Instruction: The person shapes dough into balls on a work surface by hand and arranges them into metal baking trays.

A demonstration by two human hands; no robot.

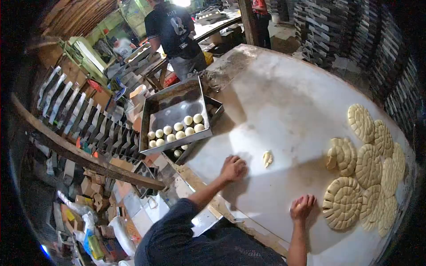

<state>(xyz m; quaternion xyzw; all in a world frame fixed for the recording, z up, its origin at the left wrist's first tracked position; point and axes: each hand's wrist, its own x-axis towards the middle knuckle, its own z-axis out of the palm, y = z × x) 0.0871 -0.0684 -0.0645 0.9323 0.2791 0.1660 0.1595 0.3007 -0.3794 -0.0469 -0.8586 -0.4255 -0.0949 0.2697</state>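
My left hand [234, 168] is over the left part of the white table, its fingers curled down; what lies under them, if anything, is hidden. My right hand [303, 207] rests on the table near its front, fingers bent and pressed together, just left of a scored round of dough [342, 203]. Between and beyond my hands lies a small piece of dough [267, 159]. More flat, segmented dough rounds [369, 165] cluster and overlap at the right side. At the left edge, a metal tray [173, 104] holds several pale dough balls [179, 127] in rows.
A second tray [214, 107] sits under the first. A person in a dark shirt [172, 31] stands beyond it; another person in red [261, 13] is behind a wooden post [248, 22]. Stacked trays [321, 31] line the back right. A wooden beam [84, 153] crosses the left.
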